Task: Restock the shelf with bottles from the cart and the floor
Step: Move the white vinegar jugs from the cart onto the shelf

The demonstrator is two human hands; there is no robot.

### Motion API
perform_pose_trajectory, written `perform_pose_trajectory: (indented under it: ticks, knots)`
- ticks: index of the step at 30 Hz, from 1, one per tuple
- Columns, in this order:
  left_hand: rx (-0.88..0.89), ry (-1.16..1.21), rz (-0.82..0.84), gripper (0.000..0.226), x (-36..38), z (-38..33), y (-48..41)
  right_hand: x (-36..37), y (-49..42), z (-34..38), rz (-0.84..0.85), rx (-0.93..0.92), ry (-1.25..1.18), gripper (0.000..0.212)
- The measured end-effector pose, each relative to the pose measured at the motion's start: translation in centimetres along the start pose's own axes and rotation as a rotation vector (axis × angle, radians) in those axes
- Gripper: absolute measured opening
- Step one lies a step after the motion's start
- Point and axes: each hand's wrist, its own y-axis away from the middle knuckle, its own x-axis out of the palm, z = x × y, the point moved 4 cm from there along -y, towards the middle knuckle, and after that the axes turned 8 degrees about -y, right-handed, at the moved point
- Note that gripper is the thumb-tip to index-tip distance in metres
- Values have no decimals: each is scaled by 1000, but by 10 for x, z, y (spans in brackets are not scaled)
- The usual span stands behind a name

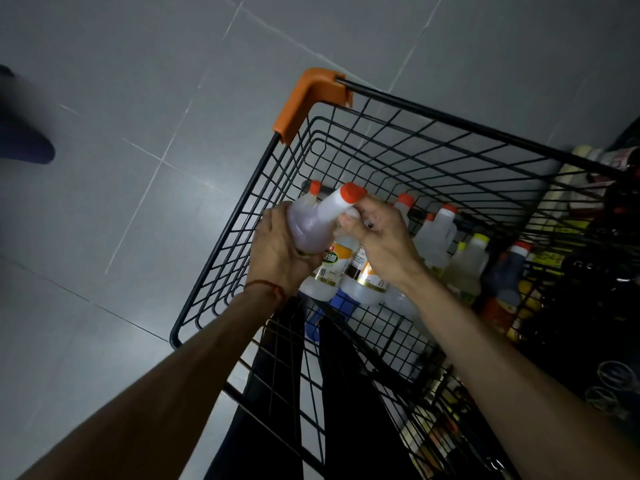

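Hands, left (277, 252) and right (379, 242), round bottle (317, 220) above crowded cart (304, 98)

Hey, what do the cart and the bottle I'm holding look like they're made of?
Cart: likely metal wire with a black coating, seen in its thin welded grid. Bottle: probably translucent plastic, liquid showing through; matte red cap.

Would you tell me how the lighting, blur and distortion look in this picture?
Head view: dim overall, a pale glare on the floor tiles; the held bottle is sharp, the dark shape at the left edge blurred; wide-angle stretch on the forearms; the right side nearly black.
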Motion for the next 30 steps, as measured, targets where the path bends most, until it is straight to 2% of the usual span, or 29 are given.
perform_pose_trajectory:
  ticks: [7, 9, 13, 20, 24, 26, 28, 30]
  knots:
    - [148, -172, -90, 91, -12, -14, 19, -12, 29, -8, -145, 5, -84, 16]
    - [146, -189, -64, 90, -11, -14, 26, -11, 36, -11, -206, 31, -102, 14]
    - [-82, -20, 192, 86, -3, 3, 34, -6, 45, -19, -243, 110, -119, 13]
    - [-360, -9, 210, 84, 1, 28, 43, -10, 58, -50, -333, 261, 8, 34]
    - [-373, -2, 226, 85, -1, 35, 39, -3, 62, -70, -249, 358, 57, 43]
    - [-367, 3, 235, 83, -5, 40, 36, 8, 60, -76, -178, 363, 91, 32]
    - [-360, 5, 258, 86, -9, 44, 37, 17, 55, -82, -176, 343, 160, 19]
    - [-352, 2, 281, 88, -11, 46, 38, 23, 50, -83, -216, 342, 205, 24]
